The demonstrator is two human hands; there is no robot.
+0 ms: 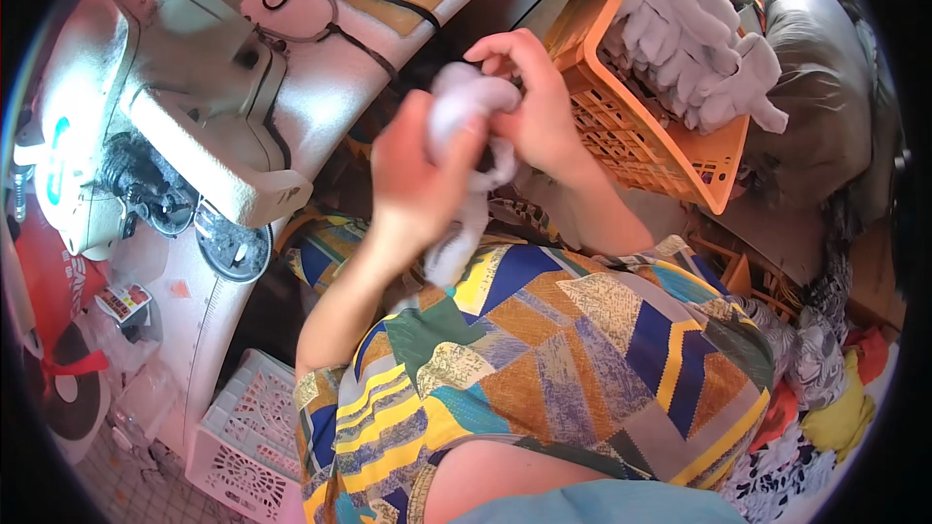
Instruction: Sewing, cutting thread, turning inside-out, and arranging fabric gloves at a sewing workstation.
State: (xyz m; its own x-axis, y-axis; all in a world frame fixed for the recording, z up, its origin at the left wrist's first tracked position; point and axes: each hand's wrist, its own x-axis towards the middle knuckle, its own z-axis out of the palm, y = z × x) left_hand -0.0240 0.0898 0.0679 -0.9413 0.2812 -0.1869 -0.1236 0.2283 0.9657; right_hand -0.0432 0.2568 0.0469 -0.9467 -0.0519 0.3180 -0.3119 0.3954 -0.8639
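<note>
My left hand (417, 175) is closed around a bunched white knit glove (449, 114), its thumb pressed along the fabric. On the other side of the glove, my right hand (536, 102) grips it with curled fingers. Part of the glove hangs below my hands toward my lap, and motion blurs its outline. Both hands are above the patterned cloth (563, 349) over my lap, between the machine table and an orange basket. More white gloves (680, 39) lie heaped in that basket.
A pale sewing machine (214, 126) stands on the white table (335, 87) at the left, with a dark cable (369, 2) behind it. The orange plastic basket (641, 131) is at the far right. A white plastic basket (254, 427) sits below the table; coloured cloths (835, 408) lie at right.
</note>
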